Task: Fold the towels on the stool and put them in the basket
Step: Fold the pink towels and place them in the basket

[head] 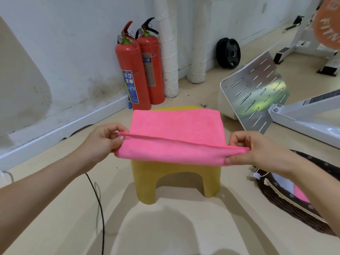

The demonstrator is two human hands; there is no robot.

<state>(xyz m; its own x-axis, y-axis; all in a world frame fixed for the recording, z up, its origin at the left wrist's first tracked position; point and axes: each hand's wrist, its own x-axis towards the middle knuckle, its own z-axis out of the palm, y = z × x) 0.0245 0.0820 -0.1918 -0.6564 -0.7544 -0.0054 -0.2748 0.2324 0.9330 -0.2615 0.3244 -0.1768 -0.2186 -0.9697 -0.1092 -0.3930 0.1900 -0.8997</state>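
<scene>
- pink towel point(176, 126) lies spread over the top of the yellow stool point(176, 173), near edge lifted off the front
- left hand point(103, 140) pinches the towel's near-left corner, thumb on top w/ fingers curled under
- right hand point(252, 150) pinches the near-right corner the same way, so the edge is stretched btwn both hands
- wicker basket point(287, 203) sits on the floor to the right of the stool, w/ folded pink and white cloth inside
- 2 red fire extinguishers point(139, 70) stand by the wall behind the stool
- black cable point(99, 205) runs across the floor on the left
</scene>
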